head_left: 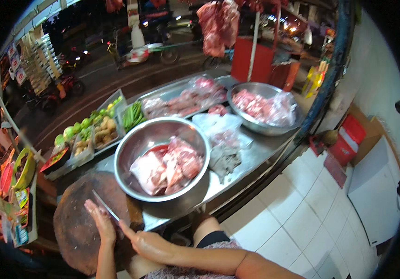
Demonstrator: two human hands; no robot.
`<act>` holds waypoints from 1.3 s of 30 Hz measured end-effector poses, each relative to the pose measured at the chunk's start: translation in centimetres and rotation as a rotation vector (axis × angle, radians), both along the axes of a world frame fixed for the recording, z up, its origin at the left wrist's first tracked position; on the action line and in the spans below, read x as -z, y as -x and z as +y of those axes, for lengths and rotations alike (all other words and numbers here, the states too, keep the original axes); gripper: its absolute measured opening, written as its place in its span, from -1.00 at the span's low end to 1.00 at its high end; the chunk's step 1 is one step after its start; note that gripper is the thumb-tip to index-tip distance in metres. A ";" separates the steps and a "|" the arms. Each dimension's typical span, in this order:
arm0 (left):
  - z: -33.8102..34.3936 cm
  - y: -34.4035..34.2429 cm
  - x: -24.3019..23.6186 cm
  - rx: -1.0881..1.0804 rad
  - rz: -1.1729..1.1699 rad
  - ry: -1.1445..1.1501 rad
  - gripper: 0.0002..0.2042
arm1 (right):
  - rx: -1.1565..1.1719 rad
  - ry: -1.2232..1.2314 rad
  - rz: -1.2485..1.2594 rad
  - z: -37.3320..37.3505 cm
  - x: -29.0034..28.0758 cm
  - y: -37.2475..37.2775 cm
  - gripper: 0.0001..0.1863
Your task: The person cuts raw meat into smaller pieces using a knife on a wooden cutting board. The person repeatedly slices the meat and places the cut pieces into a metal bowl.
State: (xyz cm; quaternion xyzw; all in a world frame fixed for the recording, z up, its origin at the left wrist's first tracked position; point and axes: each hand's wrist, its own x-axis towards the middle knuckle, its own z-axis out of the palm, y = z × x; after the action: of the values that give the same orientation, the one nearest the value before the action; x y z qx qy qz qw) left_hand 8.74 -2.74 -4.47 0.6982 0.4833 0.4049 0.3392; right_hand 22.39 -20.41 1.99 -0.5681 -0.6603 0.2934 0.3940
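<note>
One round chopping block (73, 228) was set beneath the left hand (101, 222), which was held flat, its fingers stretched out and nothing seen in its grasp. One knife (106, 205) was held above the block, just to the right of that hand; whether blade and hand were touching could not be told. Its long axis was slanted, with the tip directed forward and leftward, away from the body. Its rear end was hidden by the right hand (148, 244), which was curled around it with the index finger extended toward the blade. Ahead of the right hand, one steel bowl (134, 148) with at least two pieces of raw meat (151, 172) was placed on the metal surface (163, 219). Forward and to the right of that hand, one grey cloth (224, 160) was laid; beyond it, a second steel bowl (268, 129) was seen.
</note>
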 end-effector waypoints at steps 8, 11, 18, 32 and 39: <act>0.5 1.0 1.8 0.041 0.264 -0.316 -0.19 | -0.008 -0.063 -0.059 -0.3 0.6 0.0 -0.10; 0.1 0.8 1.1 0.027 0.312 -0.280 -0.25 | 0.013 -0.040 -0.110 0.0 0.4 0.4 -0.07; -0.2 0.5 0.5 0.034 0.322 -0.203 -0.33 | 0.042 0.054 -0.079 0.0 -1.0 -0.3 -0.18; -1.5 0.5 -0.5 0.037 0.300 -0.166 -0.25 | -0.014 0.147 0.150 0.7 -3.1 -1.2 -0.33; -1.6 0.3 -0.4 0.028 0.278 -0.153 -0.28 | 0.000 0.061 0.067 2.0 -2.3 -1.1 -0.34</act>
State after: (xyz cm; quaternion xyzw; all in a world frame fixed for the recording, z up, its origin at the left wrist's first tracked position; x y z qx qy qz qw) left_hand 8.42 -4.36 -4.05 0.7778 0.4838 0.3352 0.2205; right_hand 23.49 -18.38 4.27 -0.5697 -0.6374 0.3321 0.3986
